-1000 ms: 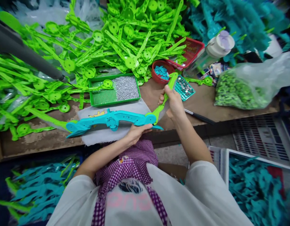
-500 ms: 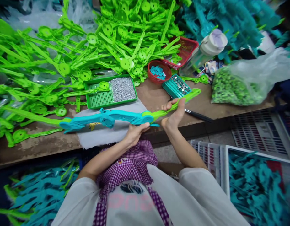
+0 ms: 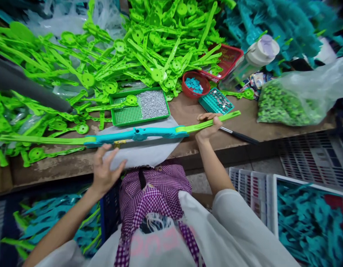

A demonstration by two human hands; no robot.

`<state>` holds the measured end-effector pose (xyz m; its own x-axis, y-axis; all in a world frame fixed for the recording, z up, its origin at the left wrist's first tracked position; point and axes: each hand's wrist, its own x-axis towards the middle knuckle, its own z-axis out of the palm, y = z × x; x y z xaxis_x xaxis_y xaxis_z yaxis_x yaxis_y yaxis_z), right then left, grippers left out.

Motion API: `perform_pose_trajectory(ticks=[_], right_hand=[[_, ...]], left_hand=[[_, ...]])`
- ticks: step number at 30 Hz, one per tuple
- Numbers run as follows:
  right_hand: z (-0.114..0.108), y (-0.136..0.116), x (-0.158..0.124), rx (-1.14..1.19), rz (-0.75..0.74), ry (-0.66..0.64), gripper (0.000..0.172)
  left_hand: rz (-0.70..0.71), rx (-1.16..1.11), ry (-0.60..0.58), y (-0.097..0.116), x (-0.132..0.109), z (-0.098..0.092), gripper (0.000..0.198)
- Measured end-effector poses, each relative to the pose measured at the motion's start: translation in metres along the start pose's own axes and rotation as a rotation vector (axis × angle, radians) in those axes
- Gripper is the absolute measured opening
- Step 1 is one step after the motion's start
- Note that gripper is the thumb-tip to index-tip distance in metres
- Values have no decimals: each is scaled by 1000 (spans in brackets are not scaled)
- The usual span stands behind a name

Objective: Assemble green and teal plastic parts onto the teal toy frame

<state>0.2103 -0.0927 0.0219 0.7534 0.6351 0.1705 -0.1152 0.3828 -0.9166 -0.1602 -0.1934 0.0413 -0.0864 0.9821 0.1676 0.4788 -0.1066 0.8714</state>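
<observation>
Over bench (image 3: pixel 185 110) | green limb (image 3: pixel 197 127) partly hides right fingers (image 3: pixel 207 116)

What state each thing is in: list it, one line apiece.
Blue-and-green assembly, extended nearly straight, held
Left hand, open and spread
Right hand, closed on the assembly near its right end
Green tray, partly filled with silver bits
Round red basket, holding blue pieces
Teal tray, partly filled with shiny pieces
Plastic bag, bulging with green pieces
Bottle, lid on

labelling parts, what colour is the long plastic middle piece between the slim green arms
The long plastic middle piece is bright blue; head view.
</observation>
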Motion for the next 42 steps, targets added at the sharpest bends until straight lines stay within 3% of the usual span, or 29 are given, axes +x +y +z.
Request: perform_pose_trajectory(ticks=[2, 6, 8, 11, 12, 13, 14, 16, 18, 20, 22, 25, 28, 30, 33, 36, 39, 42], right_hand=[[0, 3, 2, -54, 29, -42, 40], [-12, 11, 8, -312, 36, -15, 43], [-29, 9, 5, -450, 53, -43, 44], [-65, -7, -19, -556, 34, -50, 41], [-75, -15, -32, -599, -26, -3, 38], [-80, -22, -46, -695, -177, 55, 36], [-80, -28, -61, -780, -318, -6, 34], [-62, -35, -87, -892, -542, -446, 32], [-26, -34, -101, -998, -645, -826, 36], [12, -30, -102, -1055, -618, -1065, 34], [39, -31, -94, -1080, -558, -1189, 33], [52, -42, -74, -1066, -445, -1359, 32], [53, -54, -36, -1019, -283, -1577, 25], [55, -60, 6, -1112, -246, -1439, 23], [60, -67, 88, -1362, -225, -985, 26], [59, -69, 163, -1656, -117, -778, 29], [57, -60, 203, -1798, -48, -682, 32], [63, -45, 211, -1802, -39, -680, 37]], left_hand=[[79, 100, 35, -4, 32, -19, 59], [193, 404, -262, -7, 74, -30, 35], [264, 569, -353, -9, 77, -32, 33], [342, 639, -364, -14, 71, -34, 36], [357, 627, -367, -15, 70, -35, 37], [366, 613, -372, -16, 69, -36, 37], [372, 601, -379, -17, 69, -36, 37], [376, 592, -394, -18, 72, -35, 37], [373, 596, -397, -16, 75, -34, 38], [370, 598, -383, -12, 75, -33, 40], [344, 592, -375, -7, 70, -32, 44], [214, 526, -471, -3, 61, -31, 52], [-4, 424, -724, -3, 60, -23, 57], [-116, 400, -854, -4, 66, -15, 58], [-181, 386, -927, -10, 76, -5, 61], [-202, 333, -952, -18, 82, -1, 64], [-228, 284, -935, -26, 84, 1, 64], [-271, 263, -913, -31, 83, 2, 64]])
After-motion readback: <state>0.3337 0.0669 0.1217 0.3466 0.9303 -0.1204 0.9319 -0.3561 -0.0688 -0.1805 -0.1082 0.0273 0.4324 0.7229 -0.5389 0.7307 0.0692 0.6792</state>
